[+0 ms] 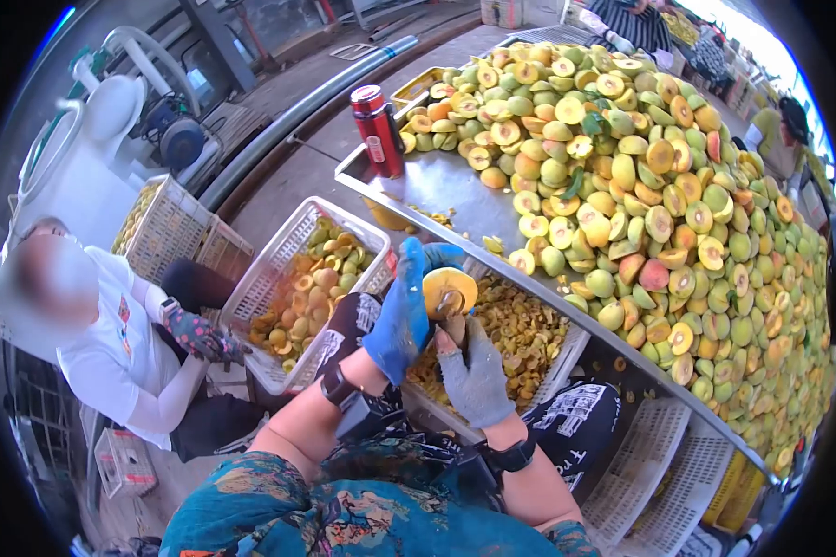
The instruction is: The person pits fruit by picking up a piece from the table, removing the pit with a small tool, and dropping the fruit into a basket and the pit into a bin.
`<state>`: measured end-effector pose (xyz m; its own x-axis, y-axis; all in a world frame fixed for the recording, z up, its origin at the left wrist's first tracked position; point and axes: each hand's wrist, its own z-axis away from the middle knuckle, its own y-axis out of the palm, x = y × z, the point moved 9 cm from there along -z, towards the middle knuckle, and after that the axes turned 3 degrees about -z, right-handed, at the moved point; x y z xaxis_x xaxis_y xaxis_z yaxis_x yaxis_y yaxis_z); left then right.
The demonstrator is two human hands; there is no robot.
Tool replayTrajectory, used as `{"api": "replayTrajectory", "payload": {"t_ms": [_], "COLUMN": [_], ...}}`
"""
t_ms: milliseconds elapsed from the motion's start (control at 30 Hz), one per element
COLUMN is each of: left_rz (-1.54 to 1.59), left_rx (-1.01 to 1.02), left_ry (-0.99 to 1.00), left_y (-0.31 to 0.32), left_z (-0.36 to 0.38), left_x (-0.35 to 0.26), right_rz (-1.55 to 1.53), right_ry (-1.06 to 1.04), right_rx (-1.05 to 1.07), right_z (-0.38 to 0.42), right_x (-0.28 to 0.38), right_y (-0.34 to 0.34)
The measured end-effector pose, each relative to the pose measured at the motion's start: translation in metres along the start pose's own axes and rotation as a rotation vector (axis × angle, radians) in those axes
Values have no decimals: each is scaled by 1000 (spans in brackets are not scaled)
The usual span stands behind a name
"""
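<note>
My left hand (399, 320), in a blue glove, is closed around a halved peach (449, 283) with its cut yellow face turned toward me. Against that face is my right hand (478, 376) in a grey glove, its fingers closed on a small pitting knife (451, 303). The knife's curved metal end sits at the middle of the cut face; its handle is hidden in the fingers. Under both hands stands a white crate (555, 376) of small yellow-brown fruit scraps. A large heap of halved peaches (622, 204) covers much of the metal table beside me.
The metal table's raised edge (567, 311) runs diagonally past my right hand. A red thermos (377, 132) stands at its corner. To my left, a person in a white shirt (125, 325) sits by a white crate of peach halves (241, 316). White crates (636, 455) stand below the table.
</note>
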<state>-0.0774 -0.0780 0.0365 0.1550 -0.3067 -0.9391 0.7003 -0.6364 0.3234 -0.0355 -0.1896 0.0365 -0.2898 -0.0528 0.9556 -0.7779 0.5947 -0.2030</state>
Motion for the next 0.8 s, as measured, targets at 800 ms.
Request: {"api": "replayTrajectory", "payload": {"t_ms": [800], "left_rz": [-269], "left_rx": [-92], "left_ry": [95], "left_y": [-21], "left_z": [55], "left_x": [-40], "right_rz": [123], "right_ry": [-2], "right_rx": [231], "right_z": [21], "right_x": [27], "right_y": [27]}}
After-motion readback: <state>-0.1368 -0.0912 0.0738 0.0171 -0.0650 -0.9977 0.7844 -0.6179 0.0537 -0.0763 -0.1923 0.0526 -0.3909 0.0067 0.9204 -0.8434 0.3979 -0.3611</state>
